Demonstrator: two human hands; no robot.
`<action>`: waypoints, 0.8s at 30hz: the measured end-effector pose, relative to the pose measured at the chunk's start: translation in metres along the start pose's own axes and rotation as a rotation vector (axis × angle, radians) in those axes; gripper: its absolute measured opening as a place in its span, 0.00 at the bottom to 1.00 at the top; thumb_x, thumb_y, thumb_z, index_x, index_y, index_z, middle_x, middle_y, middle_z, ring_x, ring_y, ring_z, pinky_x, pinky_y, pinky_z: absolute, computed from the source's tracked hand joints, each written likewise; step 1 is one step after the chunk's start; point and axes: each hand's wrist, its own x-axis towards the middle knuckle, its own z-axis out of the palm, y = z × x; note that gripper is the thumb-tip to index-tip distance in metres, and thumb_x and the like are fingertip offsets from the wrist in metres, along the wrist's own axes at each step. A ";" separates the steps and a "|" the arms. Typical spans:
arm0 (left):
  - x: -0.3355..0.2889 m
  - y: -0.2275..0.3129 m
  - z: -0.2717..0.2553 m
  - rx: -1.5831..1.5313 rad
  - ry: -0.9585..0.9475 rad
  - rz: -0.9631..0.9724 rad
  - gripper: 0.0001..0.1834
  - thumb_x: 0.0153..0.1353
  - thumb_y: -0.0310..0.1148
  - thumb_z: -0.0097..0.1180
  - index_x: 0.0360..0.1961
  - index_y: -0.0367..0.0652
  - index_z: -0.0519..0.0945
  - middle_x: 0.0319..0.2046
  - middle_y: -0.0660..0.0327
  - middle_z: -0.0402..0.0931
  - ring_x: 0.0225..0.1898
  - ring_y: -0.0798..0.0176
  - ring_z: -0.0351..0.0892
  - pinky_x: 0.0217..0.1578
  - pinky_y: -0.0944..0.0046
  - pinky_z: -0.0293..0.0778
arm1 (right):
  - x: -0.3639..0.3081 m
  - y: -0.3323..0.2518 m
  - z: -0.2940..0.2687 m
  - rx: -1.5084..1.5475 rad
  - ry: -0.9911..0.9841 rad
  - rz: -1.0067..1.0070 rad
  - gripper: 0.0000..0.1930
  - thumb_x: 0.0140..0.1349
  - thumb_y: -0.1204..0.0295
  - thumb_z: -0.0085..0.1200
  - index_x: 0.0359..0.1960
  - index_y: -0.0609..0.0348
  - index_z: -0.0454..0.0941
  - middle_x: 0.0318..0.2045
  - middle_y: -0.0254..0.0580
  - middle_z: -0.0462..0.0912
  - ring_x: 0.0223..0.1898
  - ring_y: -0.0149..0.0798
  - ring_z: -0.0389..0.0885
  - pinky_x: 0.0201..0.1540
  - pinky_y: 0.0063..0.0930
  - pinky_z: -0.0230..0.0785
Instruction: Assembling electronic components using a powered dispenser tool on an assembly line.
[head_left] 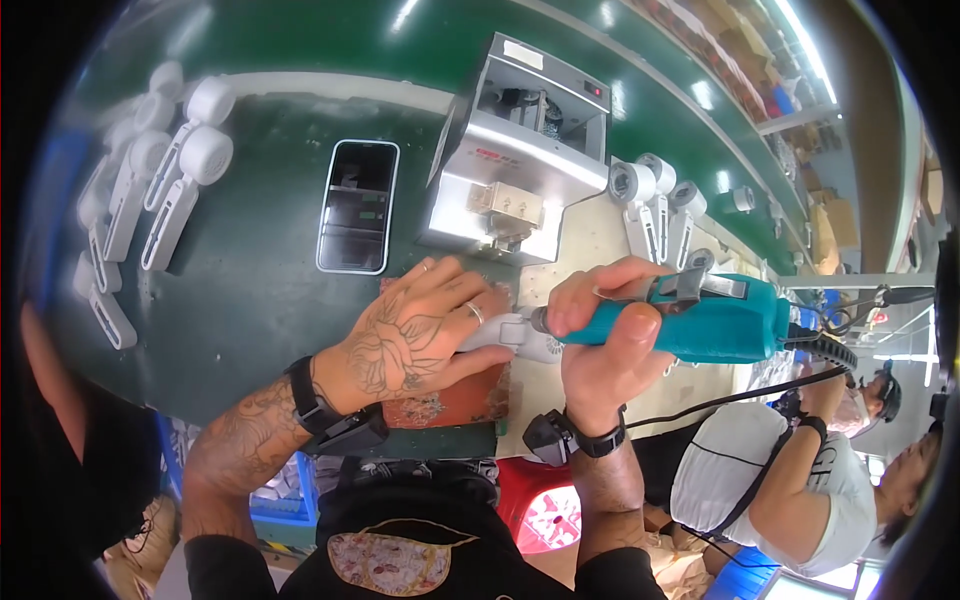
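Note:
My left hand (410, 330) is closed around a white plastic part (500, 332), holding it low over a reddish-brown pad (445, 402) on the bench. In my right hand (610, 340) is a teal electric screwdriver (710, 325), lying nearly level, with its tip pointing left at the white part. The tip meets or nearly meets the part; my fingers hide the exact contact. Just beyond both hands stands a grey metal screw feeder (510, 160) with an open top and a small brass-coloured block at its front.
Several white round-headed pieces with slotted arms (175, 215) lie at the far left, and more (655, 195) sit right of the feeder. A phone (358, 205) lies left of it. The screwdriver's black cord (740, 393) trails right, where a co-worker (800, 470) sits. A red stool (540, 505) stands below the bench.

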 end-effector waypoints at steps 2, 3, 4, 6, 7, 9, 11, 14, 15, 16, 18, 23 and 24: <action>0.001 0.000 -0.001 -0.012 0.003 0.000 0.19 0.49 0.43 0.70 0.38 0.44 0.81 0.38 0.61 0.77 0.40 0.57 0.74 0.42 0.57 0.72 | 0.000 0.005 0.000 0.003 -0.034 0.002 0.30 0.63 0.44 0.55 0.39 0.64 0.65 0.17 0.39 0.67 0.17 0.34 0.67 0.22 0.30 0.63; 0.000 0.000 -0.001 0.001 -0.019 0.009 0.20 0.50 0.44 0.69 0.39 0.44 0.81 0.39 0.61 0.76 0.40 0.57 0.74 0.42 0.56 0.72 | 0.000 0.007 0.000 0.001 -0.034 0.008 0.30 0.63 0.44 0.55 0.39 0.64 0.65 0.17 0.39 0.67 0.17 0.34 0.67 0.22 0.30 0.63; 0.000 -0.001 -0.001 0.014 -0.041 0.017 0.20 0.52 0.45 0.68 0.40 0.44 0.80 0.39 0.61 0.76 0.41 0.56 0.74 0.43 0.55 0.72 | 0.000 0.009 0.000 0.022 -0.037 -0.011 0.29 0.63 0.45 0.55 0.37 0.62 0.65 0.17 0.39 0.67 0.17 0.34 0.67 0.22 0.30 0.64; 0.002 0.003 -0.004 0.049 -0.070 0.025 0.23 0.53 0.44 0.66 0.44 0.40 0.78 0.41 0.58 0.74 0.43 0.55 0.72 0.44 0.55 0.69 | 0.001 0.010 0.001 0.042 -0.035 -0.027 0.27 0.64 0.46 0.55 0.36 0.61 0.64 0.18 0.39 0.67 0.17 0.34 0.67 0.22 0.30 0.64; 0.003 0.004 -0.006 0.089 -0.096 0.037 0.25 0.55 0.43 0.64 0.48 0.37 0.75 0.42 0.56 0.72 0.44 0.53 0.71 0.46 0.55 0.67 | 0.002 0.009 0.001 0.036 -0.037 -0.022 0.27 0.64 0.46 0.55 0.35 0.61 0.64 0.18 0.39 0.67 0.17 0.34 0.67 0.22 0.31 0.64; 0.002 0.004 -0.004 0.089 -0.081 0.044 0.25 0.55 0.43 0.64 0.48 0.36 0.75 0.42 0.55 0.72 0.44 0.53 0.71 0.46 0.55 0.67 | 0.002 0.008 0.002 0.029 -0.038 -0.018 0.26 0.65 0.47 0.55 0.34 0.60 0.63 0.18 0.38 0.67 0.17 0.34 0.67 0.21 0.31 0.64; 0.001 0.003 -0.003 0.095 -0.059 0.052 0.25 0.54 0.42 0.64 0.48 0.36 0.75 0.42 0.55 0.72 0.44 0.52 0.70 0.46 0.55 0.66 | 0.002 0.010 0.001 0.038 -0.027 -0.026 0.26 0.65 0.47 0.54 0.35 0.61 0.64 0.18 0.39 0.68 0.18 0.34 0.68 0.22 0.30 0.65; 0.000 0.002 -0.002 0.087 -0.055 0.003 0.20 0.56 0.47 0.63 0.43 0.45 0.79 0.41 0.60 0.74 0.43 0.54 0.72 0.47 0.51 0.71 | 0.003 0.008 0.004 -0.005 -0.026 0.002 0.26 0.66 0.48 0.53 0.37 0.63 0.66 0.18 0.40 0.69 0.18 0.34 0.69 0.22 0.30 0.65; -0.001 0.000 -0.004 0.059 -0.097 0.028 0.22 0.56 0.45 0.63 0.45 0.40 0.77 0.42 0.57 0.73 0.44 0.53 0.71 0.47 0.53 0.69 | 0.005 0.006 0.005 -0.003 -0.028 -0.008 0.26 0.66 0.48 0.53 0.37 0.63 0.66 0.18 0.40 0.69 0.18 0.34 0.69 0.22 0.30 0.65; -0.001 -0.002 -0.006 0.033 -0.138 0.053 0.25 0.56 0.43 0.63 0.48 0.36 0.75 0.43 0.55 0.72 0.44 0.53 0.70 0.46 0.55 0.67 | 0.008 0.004 0.005 -0.039 -0.031 0.014 0.26 0.67 0.48 0.52 0.38 0.64 0.67 0.19 0.40 0.69 0.19 0.34 0.69 0.22 0.29 0.65; -0.001 -0.002 -0.007 0.040 -0.118 0.056 0.24 0.56 0.42 0.63 0.47 0.36 0.75 0.42 0.55 0.71 0.45 0.53 0.70 0.46 0.54 0.67 | 0.018 0.001 0.007 0.003 -0.040 -0.010 0.26 0.68 0.49 0.49 0.41 0.66 0.69 0.19 0.40 0.70 0.19 0.35 0.70 0.24 0.29 0.66; -0.002 0.001 -0.008 0.035 -0.070 0.047 0.20 0.57 0.41 0.61 0.45 0.38 0.76 0.42 0.55 0.71 0.45 0.52 0.70 0.47 0.54 0.67 | 0.049 0.012 0.034 0.033 0.038 -0.195 0.24 0.69 0.50 0.49 0.39 0.65 0.70 0.20 0.40 0.71 0.20 0.35 0.72 0.25 0.29 0.66; -0.002 0.001 -0.009 0.023 -0.085 0.044 0.20 0.57 0.41 0.60 0.45 0.38 0.76 0.42 0.55 0.72 0.45 0.52 0.70 0.47 0.54 0.67 | 0.051 0.017 0.039 0.041 0.023 -0.215 0.23 0.70 0.52 0.49 0.38 0.64 0.69 0.20 0.40 0.71 0.20 0.35 0.72 0.25 0.29 0.66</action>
